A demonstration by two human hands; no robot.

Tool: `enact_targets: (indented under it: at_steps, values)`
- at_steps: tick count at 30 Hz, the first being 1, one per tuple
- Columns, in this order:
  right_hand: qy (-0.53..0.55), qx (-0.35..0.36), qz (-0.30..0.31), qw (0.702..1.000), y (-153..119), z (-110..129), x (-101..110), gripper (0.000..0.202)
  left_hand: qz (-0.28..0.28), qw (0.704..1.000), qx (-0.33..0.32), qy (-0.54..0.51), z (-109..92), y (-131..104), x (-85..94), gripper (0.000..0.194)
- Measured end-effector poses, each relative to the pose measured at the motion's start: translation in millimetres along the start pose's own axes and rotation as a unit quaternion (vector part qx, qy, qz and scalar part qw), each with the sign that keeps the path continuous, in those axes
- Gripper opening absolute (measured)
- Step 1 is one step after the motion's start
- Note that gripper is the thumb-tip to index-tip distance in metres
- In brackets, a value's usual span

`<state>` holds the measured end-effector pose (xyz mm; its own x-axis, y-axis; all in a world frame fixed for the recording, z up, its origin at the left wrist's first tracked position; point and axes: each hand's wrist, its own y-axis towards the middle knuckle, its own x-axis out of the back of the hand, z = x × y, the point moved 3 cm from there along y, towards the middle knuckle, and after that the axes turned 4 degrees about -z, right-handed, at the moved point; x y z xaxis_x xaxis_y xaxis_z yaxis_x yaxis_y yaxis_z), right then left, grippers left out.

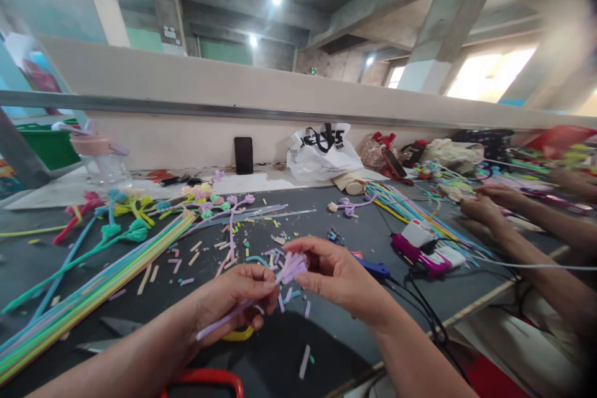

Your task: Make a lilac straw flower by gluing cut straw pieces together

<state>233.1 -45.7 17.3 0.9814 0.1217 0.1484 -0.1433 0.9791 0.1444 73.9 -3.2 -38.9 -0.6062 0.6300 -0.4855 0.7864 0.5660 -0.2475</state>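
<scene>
My left hand (247, 292) pinches the stem of a lilac pipe-cleaner flower (291, 267), its tail pointing down and left. The fingers of my right hand (333, 273) are closed around the flower's bunched petals at the top. Below my left wrist lie scissors with a red handle (214, 376); their blades (109, 336) show left of my forearm, which hides their middle. A yellow handle (240, 334) peeks out under my left hand. Short cut pieces (305, 360) are scattered around both hands.
Left lies a bundle of pastel stems (116, 267) with finished flowers (135, 230) behind. To the right are a blue tool (373, 267), a magenta tool (420, 255), black cables (424, 311) and a co-worker's hands (489, 211). A phone (243, 155) and white bag (321, 158) stand behind.
</scene>
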Motion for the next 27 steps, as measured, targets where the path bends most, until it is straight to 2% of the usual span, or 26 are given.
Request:
enact_targets:
  at_steps: [3,6,9,16,23,27]
  values:
    - [-0.019,-0.002,-0.006,1.0,1,-2,0,0.029,-0.001,1.0,-0.015,0.008,-1,0,-1.4,0.012]
    - [-0.023,-0.011,-0.009,1.0,2,-4,-2,0.025,-0.008,0.996,-0.076,0.047,-6,1,-5.2,0.022]
    - [-0.029,-0.016,-0.012,0.999,3,-5,-7,0.022,-0.042,0.985,-0.135,0.101,-10,-1,-11.2,0.027]
    - [-0.048,-0.019,-0.024,0.998,5,-6,-16,0.015,-0.132,0.961,-0.141,0.2,-9,-4,-16.0,0.024]
    - [-0.072,-0.024,-0.03,0.997,7,-10,-20,0.015,-0.151,0.947,-0.152,0.238,-5,-4,-11.1,0.019]
    - [-0.091,-0.005,-0.048,0.995,9,-14,-22,0.013,-0.154,0.938,-0.18,0.251,-6,-4,-11.7,0.013]
